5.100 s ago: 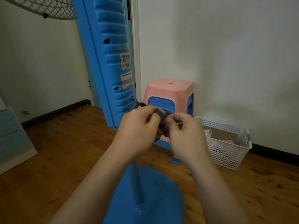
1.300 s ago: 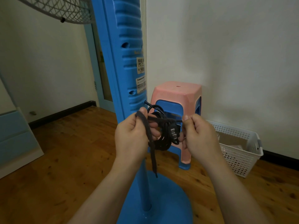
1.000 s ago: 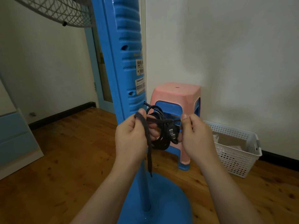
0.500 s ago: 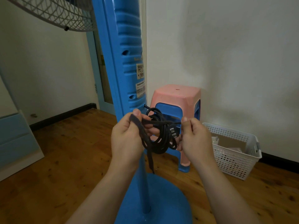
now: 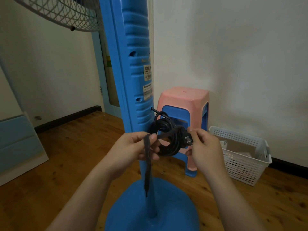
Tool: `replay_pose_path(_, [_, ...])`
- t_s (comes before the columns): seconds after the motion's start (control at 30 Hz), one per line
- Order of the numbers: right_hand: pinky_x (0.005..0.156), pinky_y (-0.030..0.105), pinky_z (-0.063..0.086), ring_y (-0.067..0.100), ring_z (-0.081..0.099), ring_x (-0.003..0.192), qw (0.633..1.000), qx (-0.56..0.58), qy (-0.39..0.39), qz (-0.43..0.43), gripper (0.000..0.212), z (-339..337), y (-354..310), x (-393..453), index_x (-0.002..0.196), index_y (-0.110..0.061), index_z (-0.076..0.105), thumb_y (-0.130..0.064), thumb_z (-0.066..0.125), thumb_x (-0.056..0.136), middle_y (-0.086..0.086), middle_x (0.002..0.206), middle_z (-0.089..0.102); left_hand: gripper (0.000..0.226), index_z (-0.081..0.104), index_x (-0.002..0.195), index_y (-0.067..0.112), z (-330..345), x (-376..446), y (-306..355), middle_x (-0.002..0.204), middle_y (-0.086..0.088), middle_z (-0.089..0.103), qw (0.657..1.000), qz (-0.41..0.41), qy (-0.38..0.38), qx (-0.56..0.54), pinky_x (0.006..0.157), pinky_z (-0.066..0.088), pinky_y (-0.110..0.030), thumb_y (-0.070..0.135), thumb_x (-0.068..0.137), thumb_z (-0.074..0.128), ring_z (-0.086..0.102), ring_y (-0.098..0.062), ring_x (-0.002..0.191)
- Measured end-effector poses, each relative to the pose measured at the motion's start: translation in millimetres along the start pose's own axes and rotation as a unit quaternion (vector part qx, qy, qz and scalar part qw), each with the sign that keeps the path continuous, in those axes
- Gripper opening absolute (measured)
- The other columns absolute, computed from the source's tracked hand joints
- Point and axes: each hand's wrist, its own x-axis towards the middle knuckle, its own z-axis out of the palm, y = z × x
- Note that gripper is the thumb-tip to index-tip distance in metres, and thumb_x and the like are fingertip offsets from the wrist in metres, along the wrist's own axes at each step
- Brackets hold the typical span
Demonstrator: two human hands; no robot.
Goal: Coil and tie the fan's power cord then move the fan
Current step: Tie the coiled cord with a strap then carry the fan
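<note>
A tall blue fan (image 5: 133, 64) stands before me on a round blue base (image 5: 166, 210), its grille (image 5: 63, 14) at the top left. Its black power cord (image 5: 168, 139) comes out of the column and hangs in a coil between my hands, with the plug (image 5: 189, 140) on the right side. A dark grey strap (image 5: 147, 157) crosses the coil. My left hand (image 5: 136, 147) pinches the strap, whose long end dangles toward the base. My right hand (image 5: 205, 147) pinches the strap's other end beside the plug.
A pink and blue plastic stool (image 5: 183, 114) stands against the wall behind the coil. A white perforated basket (image 5: 241, 155) sits on the wooden floor to its right. A pale blue cabinet (image 5: 18, 144) is at the left edge. A doorway lies behind the fan.
The coil and both hands have lifted slightly and my hands have drawn apart, pulling the strap tauter across the coil. Five seconds ago both hands were bunched together on the cord.
</note>
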Motion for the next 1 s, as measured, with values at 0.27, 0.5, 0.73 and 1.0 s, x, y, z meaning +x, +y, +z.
replay_pose_path(0.27, [0.063,0.02,0.054,0.002,0.068,0.068,0.997,0.05,0.008,0.056,0.024,-0.9,11.9,-4.6,0.109,-0.029,0.078,-0.018,0.057,0.103,-0.019,0.086,0.075,0.023,0.072,0.096,0.005,-10.5,-2.6,-19.2,0.09,-0.018,0.073,0.995,-0.072,-0.033,0.054,0.076,0.058,-0.035,0.023,0.101,0.058,0.072,-0.024,0.081])
replay_pose_path(0.5, [0.061,0.016,0.057,-0.001,0.071,0.09,0.991,0.101,0.04,0.078,0.033,-13.7,-4.9,-9.2,0.099,-0.04,0.071,-0.046,0.04,0.106,-0.029,0.092,0.074,0.03,0.073,0.091,0.008,-16.1,1.1,-24.5,0.077,-0.003,0.073,0.989,-0.085,0.012,0.118,0.072,0.058,-0.032,0.028,0.103,0.055,0.074,-0.021,0.077])
replay_pose_path(0.73, [0.085,0.032,0.058,-0.006,0.067,0.1,0.997,0.071,0.01,-0.009,0.034,-17.4,-30.5,-17.2,0.097,-0.046,0.075,-0.056,0.042,0.099,-0.027,0.101,0.074,0.047,0.068,0.083,0.018,-39.7,-0.8,-31.6,0.082,-0.005,0.072,0.957,-0.082,0.147,0.235,0.069,0.057,-0.034,0.065,0.081,0.066,0.066,-0.016,0.075])
replay_pose_path(1.0, [0.074,-0.002,0.042,-0.02,0.06,0.096,0.996,-0.014,-0.019,-0.087,0.033,-13.3,-51.2,-23.1,0.087,-0.057,0.065,-0.034,0.05,0.105,-0.045,0.09,0.065,0.073,0.039,0.147,0.036,-28.0,4.9,-21.7,0.14,0.02,0.052,0.971,0.041,0.207,0.112,0.104,0.045,-0.033,0.069,0.084,0.057,0.05,-0.003,0.13])
